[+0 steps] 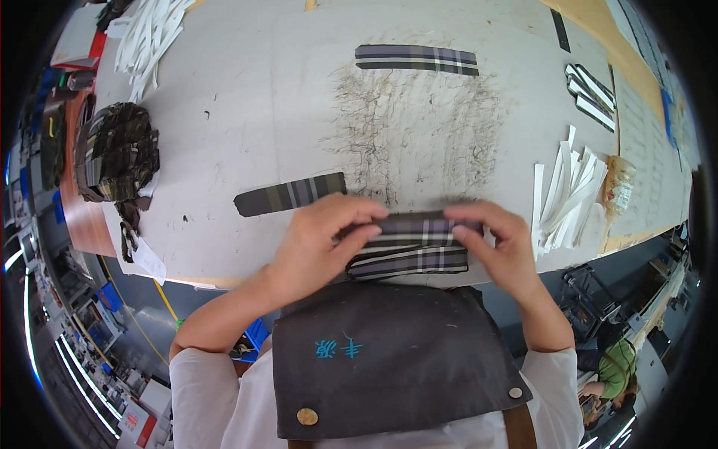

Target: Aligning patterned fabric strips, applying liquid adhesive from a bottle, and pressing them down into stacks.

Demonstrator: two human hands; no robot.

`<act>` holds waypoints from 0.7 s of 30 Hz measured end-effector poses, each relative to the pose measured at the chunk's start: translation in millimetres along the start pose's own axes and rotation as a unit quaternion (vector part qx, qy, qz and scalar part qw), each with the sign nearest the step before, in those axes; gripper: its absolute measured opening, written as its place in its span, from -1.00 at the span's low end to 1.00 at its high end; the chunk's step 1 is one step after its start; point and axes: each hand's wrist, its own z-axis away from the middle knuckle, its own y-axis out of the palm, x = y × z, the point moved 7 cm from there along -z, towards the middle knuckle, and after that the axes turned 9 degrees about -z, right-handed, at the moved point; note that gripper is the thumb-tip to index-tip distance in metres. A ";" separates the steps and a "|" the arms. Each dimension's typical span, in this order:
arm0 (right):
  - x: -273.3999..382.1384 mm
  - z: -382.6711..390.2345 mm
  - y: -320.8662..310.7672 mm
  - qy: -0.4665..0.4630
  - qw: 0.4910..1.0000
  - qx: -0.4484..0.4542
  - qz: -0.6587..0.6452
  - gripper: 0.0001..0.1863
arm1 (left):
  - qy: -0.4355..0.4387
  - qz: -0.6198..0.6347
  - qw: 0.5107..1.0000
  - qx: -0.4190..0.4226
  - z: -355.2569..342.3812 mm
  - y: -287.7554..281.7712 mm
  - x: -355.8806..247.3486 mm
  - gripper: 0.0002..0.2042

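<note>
L hand (318, 232) & R hand (499, 233), grips nearly closed, pinch a checked cloth strip (407, 227) past the apron (419, 337), w/ cloth pile (411, 263) b/w.

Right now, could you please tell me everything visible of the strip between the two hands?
The strip is long and narrow, apparently plaid cloth: dark, with greyish-purple areas and pale lines along and across it. Its far edge is plain dark. It runs roughly left to right, just beyond more plaid cloth, the left hand and right hand touching it near its ends. Blur hides finer detail.
</note>
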 end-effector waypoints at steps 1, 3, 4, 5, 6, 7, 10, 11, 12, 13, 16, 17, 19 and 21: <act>-3.1 -7.7 -8.4 0.061 0.996 -0.045 -0.046 -0.85 | -0.047 0.027 0.998 -0.020 -7.7 -6.1 4.1 -0.86; 2.5 -29.8 -21.2 0.042 0.995 -0.080 -0.045 -0.89 | -0.057 0.021 0.998 -0.020 -30.3 -14.8 7.2 -0.87; 8.1 -43.2 -29.1 0.006 0.996 -0.083 0.017 -0.87 | -0.021 -0.026 0.998 -0.058 -43.5 -23.4 3.5 -0.88; 12.9 -54.9 -35.5 -0.029 0.992 -0.088 0.080 -0.85 | 0.016 -0.072 0.993 -0.093 -56.3 -29.5 0.3 -0.89; 13.2 -66.3 -38.5 -0.031 0.992 -0.091 0.081 -0.85 | 0.020 -0.072 0.993 -0.093 -68.3 -29.9 2.3 -0.89; 19.1 -76.5 -43.2 -0.065 0.984 -0.123 0.112 -0.88 | 0.026 -0.092 0.988 -0.122 -79.2 -33.0 3.9 -0.91; 17.1 -101.5 -50.3 -0.125 0.967 -0.159 0.156 -0.90 | 0.050 -0.152 0.971 -0.176 -100.9 -35.3 13.7 -0.92; 16.6 -106.9 -50.2 -0.148 0.961 -0.163 0.169 -0.90 | 0.067 -0.191 0.959 -0.200 -103.5 -35.7 15.6 -0.93; 15.5 -112.3 -49.3 -0.141 0.958 -0.158 0.196 -0.89 | 0.066 -0.191 0.959 -0.200 -107.0 -34.1 21.0 -0.93; 13.0 -115.4 -49.6 -0.140 0.958 -0.158 0.197 -0.89 | 0.077 -0.218 0.951 -0.206 -109.3 -32.5 23.1 -0.92; 14.6 -109.9 -51.4 -0.166 0.935 -0.172 0.262 -0.87 | 0.108 -0.271 0.928 -0.231 -104.0 -34.7 8.4 -0.90; 24.3 -102.9 -47.2 -0.188 0.916 -0.172 0.309 -0.84 | 0.121 -0.299 0.912 -0.253 -95.2 -39.5 2.2 -0.89; 30.7 -87.3 -38.2 -0.189 0.917 -0.143 0.321 -0.79 | 0.124 -0.270 0.934 -0.200 -75.5 -38.6 3.0 -0.88; 29.5 -67.7 -21.5 -0.188 0.944 -0.074 0.260 -0.75 | 0.124 -0.242 0.951 -0.148 -53.1 -36.5 1.8 -0.87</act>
